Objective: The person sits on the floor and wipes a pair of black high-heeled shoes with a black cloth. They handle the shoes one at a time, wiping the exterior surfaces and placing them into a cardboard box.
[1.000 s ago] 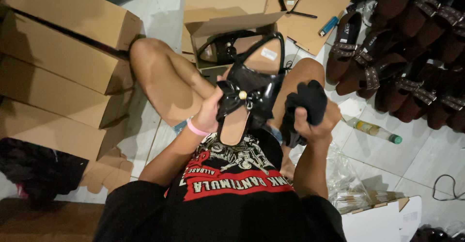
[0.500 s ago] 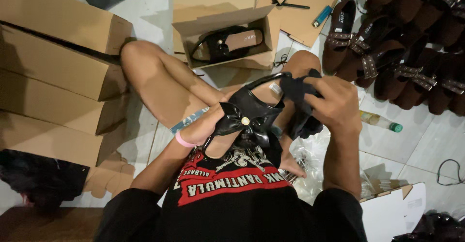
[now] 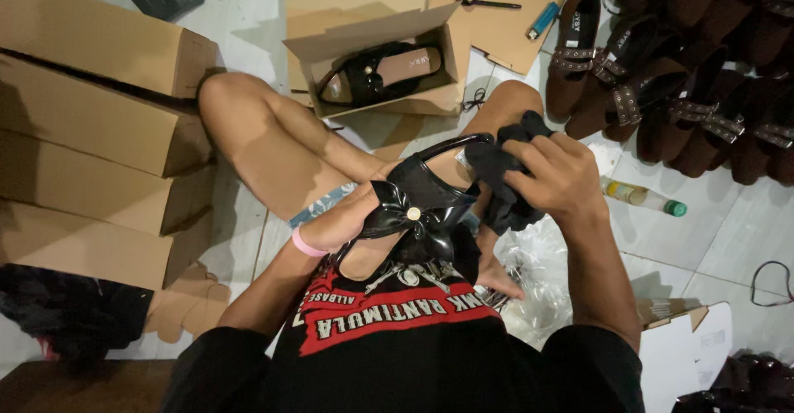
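Observation:
I sit cross-legged on the floor. My left hand (image 3: pixel 347 223), with a pink band on the wrist, grips a glossy black sandal (image 3: pixel 418 206) that has a bow and a small gold stud. My right hand (image 3: pixel 558 177) clutches a black cloth (image 3: pixel 500 177) pressed against the sandal's strap. Just beyond my knees stands an open cardboard shoe box (image 3: pixel 376 49) with a matching black sandal (image 3: pixel 372 74) lying inside.
Stacked closed cardboard boxes (image 3: pixel 91 124) line the left. Rows of brown studded sandals (image 3: pixel 686 82) fill the upper right. A small bottle with a green cap (image 3: pixel 645 196) lies on the tiles, a blue lighter (image 3: pixel 543 20) rests on flat cardboard, and clear plastic wrap (image 3: pixel 538 281) lies by my right leg.
I have lowered the sandal toward my lap and turned it bow-side up. My right hand brought the cloth across onto the sandal's strap.

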The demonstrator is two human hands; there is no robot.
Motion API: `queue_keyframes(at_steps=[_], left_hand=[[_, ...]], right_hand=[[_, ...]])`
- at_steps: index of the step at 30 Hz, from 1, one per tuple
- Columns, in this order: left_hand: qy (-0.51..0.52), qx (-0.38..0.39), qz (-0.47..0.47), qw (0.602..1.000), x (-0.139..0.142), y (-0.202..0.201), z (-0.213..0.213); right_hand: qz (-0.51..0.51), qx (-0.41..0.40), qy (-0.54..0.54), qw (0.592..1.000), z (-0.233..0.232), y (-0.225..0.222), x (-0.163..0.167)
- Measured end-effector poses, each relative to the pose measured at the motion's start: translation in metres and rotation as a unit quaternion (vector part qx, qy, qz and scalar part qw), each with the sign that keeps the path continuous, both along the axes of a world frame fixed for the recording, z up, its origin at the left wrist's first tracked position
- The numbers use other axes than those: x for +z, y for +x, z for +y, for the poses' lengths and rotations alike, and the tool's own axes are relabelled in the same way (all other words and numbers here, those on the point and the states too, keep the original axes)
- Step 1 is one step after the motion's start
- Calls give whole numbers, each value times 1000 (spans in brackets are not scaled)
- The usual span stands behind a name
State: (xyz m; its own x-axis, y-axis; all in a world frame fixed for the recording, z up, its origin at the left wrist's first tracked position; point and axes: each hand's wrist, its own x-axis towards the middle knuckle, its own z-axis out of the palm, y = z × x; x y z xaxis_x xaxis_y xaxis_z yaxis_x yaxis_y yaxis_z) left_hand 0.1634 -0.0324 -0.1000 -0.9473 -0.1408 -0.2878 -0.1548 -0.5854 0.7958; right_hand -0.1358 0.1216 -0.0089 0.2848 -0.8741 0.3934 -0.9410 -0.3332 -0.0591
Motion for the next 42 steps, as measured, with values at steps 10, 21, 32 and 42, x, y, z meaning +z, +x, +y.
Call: queue_keyframes(at_steps=[10,21,32,42], left_hand=[[39,23,7,999,8,-7,0],[16,12,19,1000,25,-12,-7],[35,10,13,999,24,-7,-11],[214,56,-2,975,-40,8,10]], right_hand=[[-51,38,-166,984,-5,-1,-20],[-76,-28,-57,995,3,10,-20],[-39,-95,30,994,2,22,-14],[-153,-50,-134,978,3,20,-45]])
